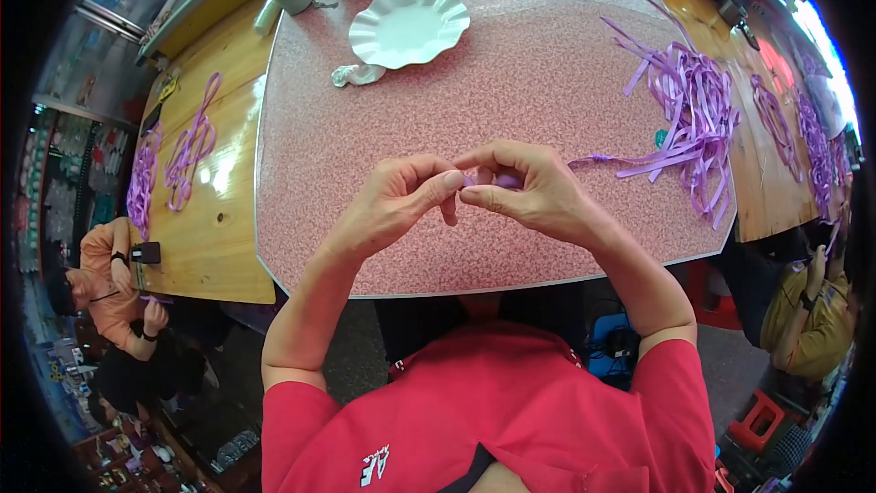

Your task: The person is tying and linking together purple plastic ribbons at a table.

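Ribbon (509, 182), purple, pinched by left hand (391, 203) and right hand (540, 192), together at frame centre, ribbon bundle (693, 114) upper right.

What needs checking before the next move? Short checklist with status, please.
1. Both hands in view: ok. Left hand and right hand meet over the pink tabletop.
2. Purple ribbon held: ok, at the fingertips.
3. Shape of the held part: cannot tell, fingers cover most of it.
4. Held piece separate from the ribbon pile: cannot tell; a strand reaches from the pile toward the right hand.
5. Pile untangled: not ok, strands overlap in a heap.
6. White plate away from the hands: ok, farther up the table.
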Motion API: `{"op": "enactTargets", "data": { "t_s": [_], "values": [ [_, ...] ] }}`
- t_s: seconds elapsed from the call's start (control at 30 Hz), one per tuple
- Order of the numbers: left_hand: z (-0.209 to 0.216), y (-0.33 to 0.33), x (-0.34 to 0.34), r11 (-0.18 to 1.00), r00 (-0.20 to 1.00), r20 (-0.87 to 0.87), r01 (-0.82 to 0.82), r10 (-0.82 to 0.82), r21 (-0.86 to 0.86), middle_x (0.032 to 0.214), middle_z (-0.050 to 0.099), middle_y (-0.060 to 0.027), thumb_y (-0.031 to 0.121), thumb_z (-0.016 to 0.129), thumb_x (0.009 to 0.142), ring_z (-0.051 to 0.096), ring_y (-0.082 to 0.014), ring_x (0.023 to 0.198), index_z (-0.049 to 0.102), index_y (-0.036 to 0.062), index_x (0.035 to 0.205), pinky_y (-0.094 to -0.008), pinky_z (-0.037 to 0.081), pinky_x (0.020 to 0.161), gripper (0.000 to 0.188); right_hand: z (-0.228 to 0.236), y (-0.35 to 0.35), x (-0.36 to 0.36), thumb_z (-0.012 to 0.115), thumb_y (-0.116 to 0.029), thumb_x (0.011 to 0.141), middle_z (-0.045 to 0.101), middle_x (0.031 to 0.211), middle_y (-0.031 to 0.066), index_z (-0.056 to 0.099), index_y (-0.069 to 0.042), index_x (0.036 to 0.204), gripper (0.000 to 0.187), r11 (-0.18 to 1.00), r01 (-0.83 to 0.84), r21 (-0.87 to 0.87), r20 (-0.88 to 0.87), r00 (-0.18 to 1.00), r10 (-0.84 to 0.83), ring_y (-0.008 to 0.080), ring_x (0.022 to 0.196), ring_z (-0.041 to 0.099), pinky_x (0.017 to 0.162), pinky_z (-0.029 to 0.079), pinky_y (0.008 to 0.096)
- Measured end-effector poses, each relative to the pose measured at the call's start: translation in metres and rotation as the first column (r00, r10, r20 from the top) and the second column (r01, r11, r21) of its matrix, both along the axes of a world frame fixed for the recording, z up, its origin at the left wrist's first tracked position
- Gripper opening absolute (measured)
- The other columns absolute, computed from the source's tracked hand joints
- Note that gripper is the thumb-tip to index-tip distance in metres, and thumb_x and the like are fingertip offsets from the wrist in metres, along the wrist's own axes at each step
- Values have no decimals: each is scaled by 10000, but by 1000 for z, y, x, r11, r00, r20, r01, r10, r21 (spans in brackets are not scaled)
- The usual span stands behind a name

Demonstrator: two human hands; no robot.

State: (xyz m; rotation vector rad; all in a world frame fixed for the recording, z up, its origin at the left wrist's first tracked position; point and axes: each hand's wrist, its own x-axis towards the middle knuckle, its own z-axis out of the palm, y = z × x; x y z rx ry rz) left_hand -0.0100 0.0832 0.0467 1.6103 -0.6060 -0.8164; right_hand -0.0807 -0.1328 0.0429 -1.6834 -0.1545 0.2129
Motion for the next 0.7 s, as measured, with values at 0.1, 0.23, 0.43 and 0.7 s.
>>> {"op": "enactTargets", "data": {
  "t_s": [0.1,0.23,0.43,0.7],
  "values": [
    [0,3,0,1000,999,-34,-23,22,-18,775,662,-18,266,601,1021,615,-82,753,684,-5,1025,-255,495,711,283,-3,-3,-3,743,-150,915,585,810,-54,727,-56,1095,204,990,58,-128,58,997,-50,17,685,455,575,357,198],
    [-2,4,0,999,999,-4,-44,44,-17,810,673,-34,238,585,1027,636,-107,781,677,1,1025,-274,512,754,255,1,-9,-5,777,-175,873,622,910,-3,767,-90,974,133,958,142,-250,182,978,-98,91,789,538,669,432,243],
    [1,1,-3,998,996,66,-64,63,11,837,672,-35,229,596,1022,634,-105,777,675,-3,1026,-268,505,738,245,5,-9,-8,798,-193,827,502,1403,129,695,-78,1182,387,755,371,-541,584,811,20,288,1323,459,1088,391,423],
    [0,-1,-9,984,990,3,-142,143,-106,841,679,-31,204,614,1011,628,-86,759,689,-31,1033,-237,503,692,247,-18,23,-9,756,-114,885,651,1042,47,653,-66,1236,369,984,167,60,74,982,-171,90,925,592,770,492,254]
  ]
}}
